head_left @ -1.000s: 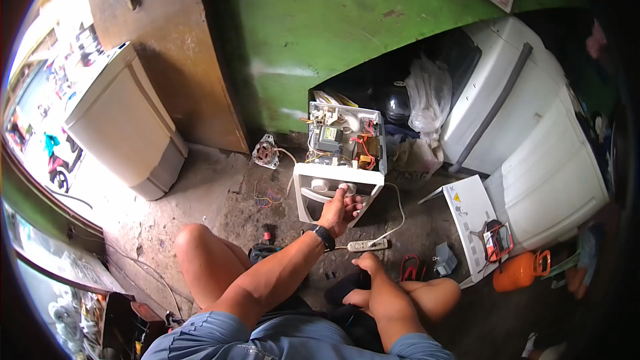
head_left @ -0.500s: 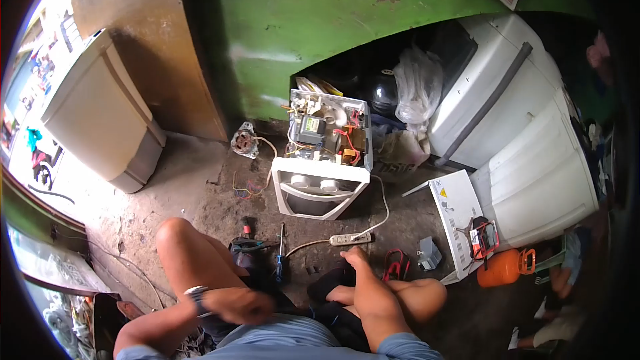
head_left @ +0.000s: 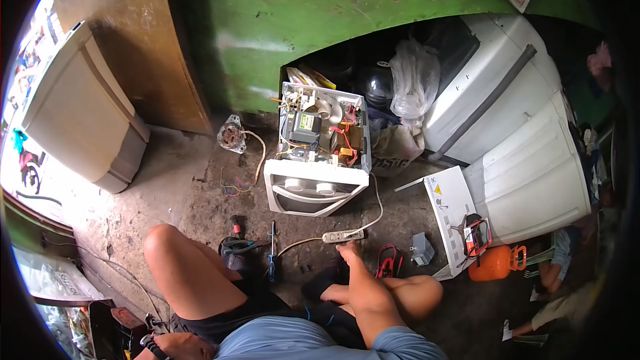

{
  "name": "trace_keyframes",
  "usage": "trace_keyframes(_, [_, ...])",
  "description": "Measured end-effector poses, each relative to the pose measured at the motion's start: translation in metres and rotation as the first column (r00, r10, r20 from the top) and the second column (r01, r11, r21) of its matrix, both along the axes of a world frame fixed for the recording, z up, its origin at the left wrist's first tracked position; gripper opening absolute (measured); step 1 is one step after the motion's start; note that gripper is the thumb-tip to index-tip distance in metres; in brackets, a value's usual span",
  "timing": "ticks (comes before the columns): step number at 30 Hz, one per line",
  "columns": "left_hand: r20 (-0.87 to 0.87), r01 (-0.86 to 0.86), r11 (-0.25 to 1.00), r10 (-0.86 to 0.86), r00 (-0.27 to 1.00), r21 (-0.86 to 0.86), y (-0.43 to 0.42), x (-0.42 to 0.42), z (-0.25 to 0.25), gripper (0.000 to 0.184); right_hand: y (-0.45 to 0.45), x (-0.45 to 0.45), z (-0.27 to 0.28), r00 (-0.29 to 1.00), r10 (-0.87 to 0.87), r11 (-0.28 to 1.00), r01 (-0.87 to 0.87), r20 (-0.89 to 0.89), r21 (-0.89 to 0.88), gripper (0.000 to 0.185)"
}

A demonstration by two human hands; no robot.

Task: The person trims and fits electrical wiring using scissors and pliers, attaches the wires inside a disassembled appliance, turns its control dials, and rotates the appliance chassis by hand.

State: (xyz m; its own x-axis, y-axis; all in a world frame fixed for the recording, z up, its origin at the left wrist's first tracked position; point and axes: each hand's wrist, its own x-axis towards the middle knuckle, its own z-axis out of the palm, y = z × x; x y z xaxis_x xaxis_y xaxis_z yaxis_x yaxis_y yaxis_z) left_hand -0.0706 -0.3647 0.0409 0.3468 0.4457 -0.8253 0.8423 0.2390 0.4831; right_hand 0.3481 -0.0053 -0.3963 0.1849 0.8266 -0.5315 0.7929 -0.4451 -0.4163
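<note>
My right hand (head_left: 347,251) reaches low to the floor, its fingertips right at the lower edge of a beige power strip (head_left: 331,237). Whether they grip the strip or only touch it is too small to make out. A white cord runs from the strip to an uncovered microwave oven (head_left: 317,190), whose transformer and wiring lie exposed on top. My left hand (head_left: 177,345) is drawn back beside my hip at the lower left, with a dark band at its wrist; its fingers are hidden. A blue-handled screwdriver (head_left: 272,263) lies on the floor between my knees and the oven.
A bare motor (head_left: 231,136) with loose wires sits left of the oven. At right are red-handled pliers (head_left: 389,263), a grey metal box (head_left: 421,250), a white panel (head_left: 448,203) bearing a red-and-black meter (head_left: 477,237), and an orange tank (head_left: 490,263). Another person's arm (head_left: 553,273) shows beyond.
My left hand has moved from in front of my belly back to my left side. My right hand has shifted slightly closer to the power strip. The view has tilted a little.
</note>
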Motion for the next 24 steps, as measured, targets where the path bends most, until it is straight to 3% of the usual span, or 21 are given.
trace_keyframes(4, [0.063,-0.017,1.0,0.016,0.998,0.012,-0.002,-0.01,-0.005,0.033,-0.003,0.0,-0.015,0.999,-0.02,0.995,0.023,-0.028,0.097,0.055])
trace_keyframes(7, [0.169,-0.063,0.994,0.078,0.983,-0.091,0.004,-0.013,-0.003,0.035,-0.009,-0.013,0.037,1.0,-0.008,0.999,0.008,-0.003,0.045,0.06])
trace_keyframes(8, [0.142,-0.027,1.0,0.029,0.989,-0.016,-0.005,-0.016,-0.017,0.036,-0.007,-0.015,0.052,0.997,-0.046,0.999,0.044,-0.066,-0.033,0.063])
trace_keyframes(10, [0.113,0.01,0.998,-0.017,0.993,0.06,-0.009,-0.014,-0.036,0.037,-0.004,-0.012,0.039,0.995,-0.04,0.999,0.038,-0.092,-0.022,0.063])
trace_keyframes(12, [0.055,-0.026,0.973,0.039,0.998,-0.229,-0.005,-0.008,-0.045,0.035,-0.005,-0.01,0.036,0.992,-0.035,0.999,0.034,-0.119,-0.013,0.063])
trace_keyframes(16, [-0.029,-0.032,0.983,0.027,0.999,-0.183,0.017,-0.001,-0.031,0.033,-0.008,-0.02,0.064,0.993,-0.094,0.995,0.092,-0.075,-0.031,0.062])
trace_keyframes(18, [0.141,0.043,0.991,-0.025,0.99,-0.126,0.032,-0.016,-0.024,0.033,-0.007,-0.019,0.059,0.993,-0.085,0.996,0.083,-0.079,-0.022,0.061])
trace_keyframes(19, [0.142,0.045,0.991,-0.026,0.99,-0.128,0.049,-0.015,-0.01,0.033,-0.007,-0.021,0.059,0.99,-0.117,0.993,0.119,-0.077,0.021,0.059])
trace_keyframes(21, [0.272,-0.076,0.974,0.016,0.962,0.212,0.094,-0.001,0.027,0.034,-0.008,-0.021,0.054,0.985,-0.155,0.985,0.16,-0.077,0.062,0.057])
trace_keyframes(22, [0.269,-0.071,0.975,0.012,0.963,0.213,0.114,0.007,0.036,0.034,-0.007,-0.022,0.045,0.97,-0.205,0.971,0.218,-0.128,0.099,0.054])
trace_keyframes(24, [0.042,0.093,0.915,-0.119,0.992,0.392,0.147,0.027,0.045,0.036,-0.005,-0.021,0.021,0.949,-0.257,0.95,0.282,-0.181,0.134,0.051])
